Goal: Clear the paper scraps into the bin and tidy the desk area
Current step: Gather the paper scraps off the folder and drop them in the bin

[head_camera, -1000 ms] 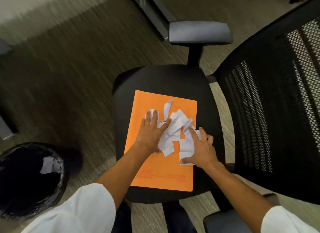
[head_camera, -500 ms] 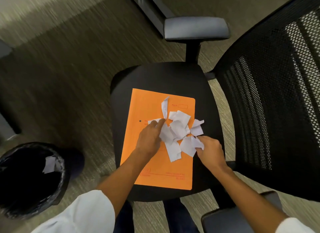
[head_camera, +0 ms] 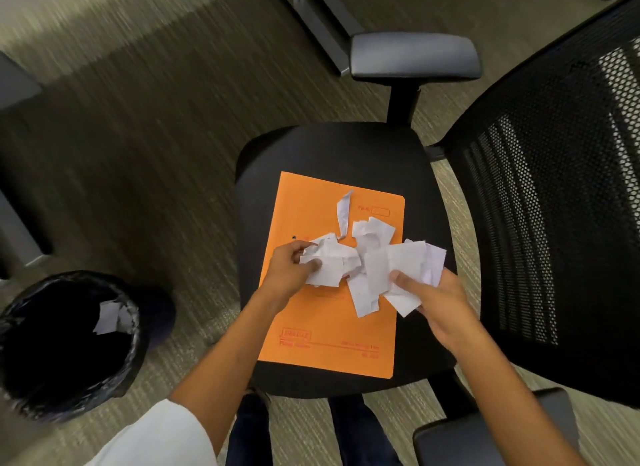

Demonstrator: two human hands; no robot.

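Note:
A heap of white paper scraps (head_camera: pixel 372 261) lies gathered on an orange folder (head_camera: pixel 311 320) that rests on the black seat of an office chair (head_camera: pixel 332 146). My left hand (head_camera: pixel 289 269) grips the crumpled left side of the heap. My right hand (head_camera: pixel 434 301) holds the right side, thumb on top of the sheets. One narrow strip (head_camera: pixel 344 213) lies apart, just above the heap. The bin (head_camera: pixel 65 341), lined with a black bag, stands on the floor at lower left with a scrap (head_camera: pixel 109 316) inside.
The chair's mesh backrest (head_camera: pixel 554 223) rises at right. One armrest (head_camera: pixel 414 56) is at the far side and another (head_camera: pixel 491 438) near my right arm. A desk leg (head_camera: pixel 311 18) crosses the carpet at top. Dark furniture edges (head_camera: pixel 14 223) stand at far left.
Both hands went from pressing flat on the scraps to curling round them, bunching the pile together and lifting its edges off the folder.

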